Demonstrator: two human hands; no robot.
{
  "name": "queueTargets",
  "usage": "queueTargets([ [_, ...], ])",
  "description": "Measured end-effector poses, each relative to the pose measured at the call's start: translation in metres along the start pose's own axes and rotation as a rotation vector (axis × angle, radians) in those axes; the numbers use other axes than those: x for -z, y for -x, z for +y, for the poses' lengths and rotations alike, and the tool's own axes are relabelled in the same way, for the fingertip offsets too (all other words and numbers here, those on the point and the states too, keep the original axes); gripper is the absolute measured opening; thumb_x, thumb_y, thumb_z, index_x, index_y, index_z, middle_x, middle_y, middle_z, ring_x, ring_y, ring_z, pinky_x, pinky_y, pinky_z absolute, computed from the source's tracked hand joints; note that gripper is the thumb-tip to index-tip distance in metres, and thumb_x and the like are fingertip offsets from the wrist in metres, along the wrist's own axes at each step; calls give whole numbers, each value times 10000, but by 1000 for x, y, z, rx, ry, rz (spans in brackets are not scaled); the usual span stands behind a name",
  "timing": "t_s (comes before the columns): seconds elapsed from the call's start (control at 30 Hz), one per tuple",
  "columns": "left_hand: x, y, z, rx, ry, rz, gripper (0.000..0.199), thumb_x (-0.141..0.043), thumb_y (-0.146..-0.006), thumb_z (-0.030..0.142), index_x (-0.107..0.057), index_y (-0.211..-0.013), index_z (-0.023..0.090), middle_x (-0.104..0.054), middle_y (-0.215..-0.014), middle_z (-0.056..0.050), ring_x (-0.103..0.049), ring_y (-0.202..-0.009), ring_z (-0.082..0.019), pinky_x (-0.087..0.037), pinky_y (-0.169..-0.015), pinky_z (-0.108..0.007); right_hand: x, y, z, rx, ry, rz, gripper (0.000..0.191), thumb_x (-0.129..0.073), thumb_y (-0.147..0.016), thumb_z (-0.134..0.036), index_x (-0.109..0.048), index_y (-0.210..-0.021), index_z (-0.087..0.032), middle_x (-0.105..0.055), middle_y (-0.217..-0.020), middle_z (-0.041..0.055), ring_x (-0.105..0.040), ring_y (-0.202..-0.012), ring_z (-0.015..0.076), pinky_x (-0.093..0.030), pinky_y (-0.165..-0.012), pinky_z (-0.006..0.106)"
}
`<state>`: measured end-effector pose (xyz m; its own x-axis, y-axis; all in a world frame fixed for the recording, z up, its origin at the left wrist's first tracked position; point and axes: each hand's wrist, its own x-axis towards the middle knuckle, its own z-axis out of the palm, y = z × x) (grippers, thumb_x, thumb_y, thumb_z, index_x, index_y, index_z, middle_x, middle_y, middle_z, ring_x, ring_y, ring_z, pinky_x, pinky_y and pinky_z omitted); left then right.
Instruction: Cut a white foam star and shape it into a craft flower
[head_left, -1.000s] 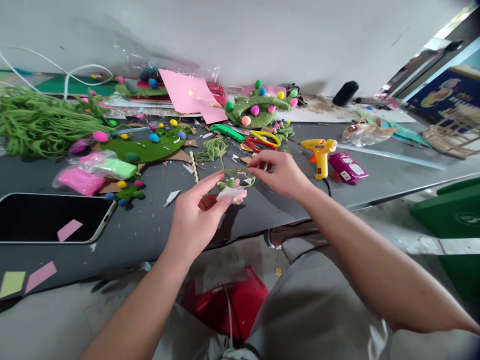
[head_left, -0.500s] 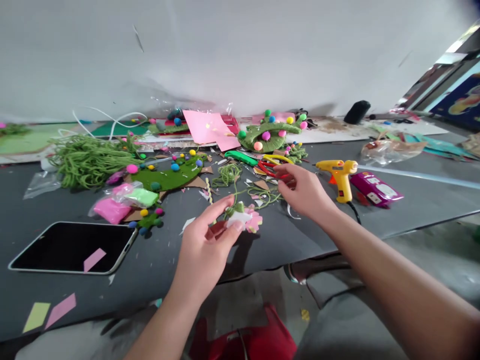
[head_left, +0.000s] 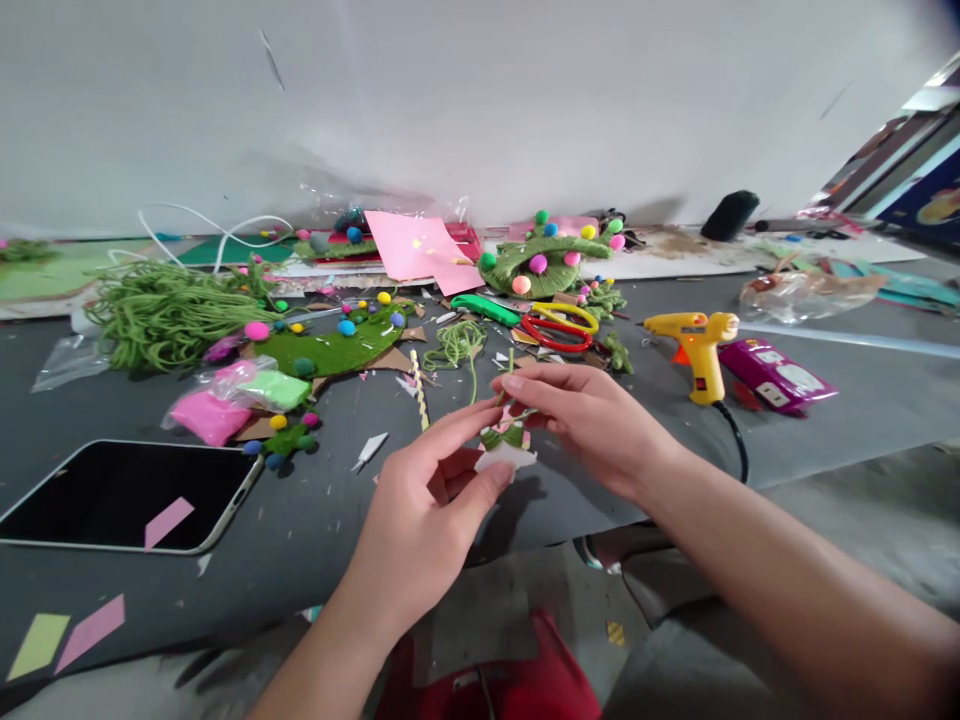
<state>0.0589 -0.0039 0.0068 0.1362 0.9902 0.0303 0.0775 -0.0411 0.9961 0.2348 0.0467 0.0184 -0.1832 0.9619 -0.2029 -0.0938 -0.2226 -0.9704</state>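
Observation:
Between thumb and fingers, my left hand (head_left: pixel 431 490) grips a small paper flower (head_left: pixel 506 455), white in front with pink behind and green yarn wound over part of it. My right hand (head_left: pixel 592 425) is closed in a pinch on a strand of green yarn (head_left: pixel 516 412) just above the flower. From there a strand runs back to a loose tangle of green yarn (head_left: pixel 459 343) on the table. Scissors with red and yellow handles (head_left: pixel 559 328) lie behind my right hand, beside a green-handled cutter (head_left: pixel 486 309).
A yellow glue gun (head_left: pixel 701 350) stands at right, beside a purple packet (head_left: pixel 776 375). A tablet (head_left: pixel 127 495) lies at left, near bags of pink and green clay (head_left: pixel 232 400). Behind are a green yarn bundle (head_left: pixel 172 315), pompom-dotted green pieces (head_left: pixel 330 345) and pink paper (head_left: pixel 420 250).
My right hand has come left and down from beside the scissors to the flower and now pinches the yarn. The left hand has shifted slightly right with the flower, which has turned.

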Motion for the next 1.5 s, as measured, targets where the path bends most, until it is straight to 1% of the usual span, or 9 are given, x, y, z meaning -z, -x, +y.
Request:
queueTargets([
  [0.2,9,-2,-1,87,-45,72,379,-866,-796,380,-805,-1164,311,-829,-1053,-31,-796,-911,-229,-663,-784,-285,23,-7,-20,158,-275,114,163,-674,-927,-292,-707,-818,-176,-713,-929,66,-668,-876,175,-561,-850,327],
  [0.27,16,-5,-2,89,-53,147,385,-882,-775,413,-809,-1136,301,-829,-984,-28,-790,-881,-218,-652,-751,-265,37,-4,-29,312,-181,218,132,-669,-943,-296,-666,-842,-211,-623,-766,13,-603,-724,155,-535,-750,323],
  [0.33,21,-8,-3,73,-69,192,422,-899,-753,415,-807,-1146,293,-822,-946,-29,-781,-888,-215,-643,-751,-256,46,3,-35,463,102,307,127,-698,-942,-332,-674,-872,-228,-513,-658,-21,-481,-604,135,-435,-603,291],
  [0.43,23,-10,-1,77,-40,214,486,-924,-722,408,-796,-1174,285,-819,-952,-39,-774,-950,-223,-639,-769,-252,45,15,-32,433,569,154,211,-699,-955,-407,-709,-868,-215,-518,-662,-13,-413,-580,124,-327,-533,282],
  [0.5,22,-10,1,82,-6,192,470,-928,-718,412,-798,-1149,275,-815,-937,-41,-774,-936,-221,-637,-750,-243,38,20,-24,382,724,7,244,-659,-980,-417,-715,-869,-207,-553,-696,-9,-429,-607,121,-325,-540,277],
  [0.67,17,-8,3,63,31,110,351,-923,-732,404,-800,-1020,245,-802,-884,-32,-766,-839,-191,-619,-701,-219,23,22,-13,347,908,-123,278,-550,-1034,-393,-661,-870,-198,-570,-692,-24,-449,-619,116,-343,-563,271],
  [0.93,17,-7,6,-15,-9,-13,344,-874,-802,388,-786,-1099,238,-808,-1074,-68,-767,-978,-230,-629,-800,-268,17,28,-30,312,998,-351,237,-456,-1057,-310,-581,-889,-198,-630,-837,8,-539,-733,136,-377,-659,283],
  [1.27,11,-5,-2,-56,-80,31,292,-896,-779,334,-794,-1044,265,-808,-975,-20,-765,-900,-191,-610,-761,-230,14,36,-26,407,1001,-305,200,-526,-1027,-302,-595,-871,-198,-594,-759,-8,-452,-649,122,-320,-603,279],
  [1.5,10,-5,-2,21,-9,76,390,-926,-728,341,-796,-1086,258,-808,-971,-24,-760,-834,-200,-607,-689,-250,8,38,-21,443,1001,-242,155,-553,-1008,-294,-612,-902,-198,-616,-770,-2,-448,-651,124,-318,-603,277],
])
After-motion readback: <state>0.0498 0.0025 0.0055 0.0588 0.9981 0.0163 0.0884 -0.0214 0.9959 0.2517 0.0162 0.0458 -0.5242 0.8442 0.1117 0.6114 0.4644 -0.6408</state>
